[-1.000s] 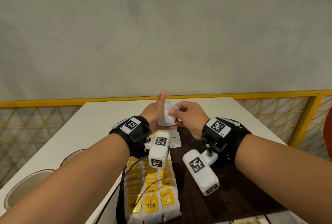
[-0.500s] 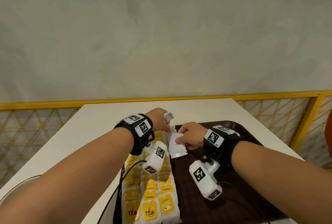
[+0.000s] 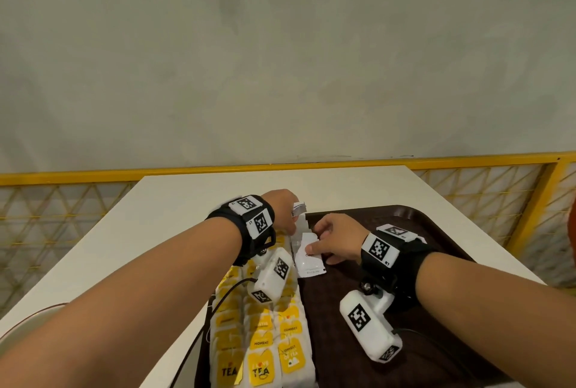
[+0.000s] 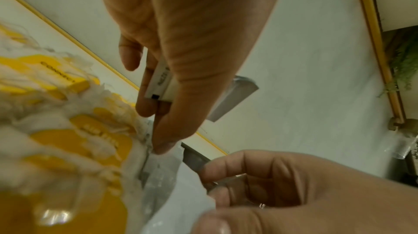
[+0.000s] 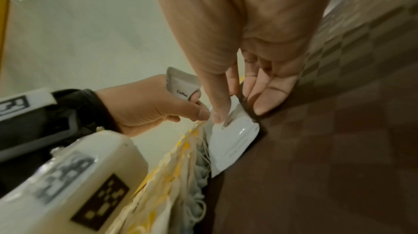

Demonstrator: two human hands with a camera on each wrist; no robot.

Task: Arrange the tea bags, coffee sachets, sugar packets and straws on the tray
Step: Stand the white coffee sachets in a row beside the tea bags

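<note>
Now: tray holds tea bags | left hand grips coffee sachets | right hand presses sachet flat

A dark brown plastic tray with a faint chequered texture is seen on a white worktop. White paper tea bags are marked with yellow tags, white coffee sachets with black print. Black-and-white square codes are carried on black wristbands.
</note>
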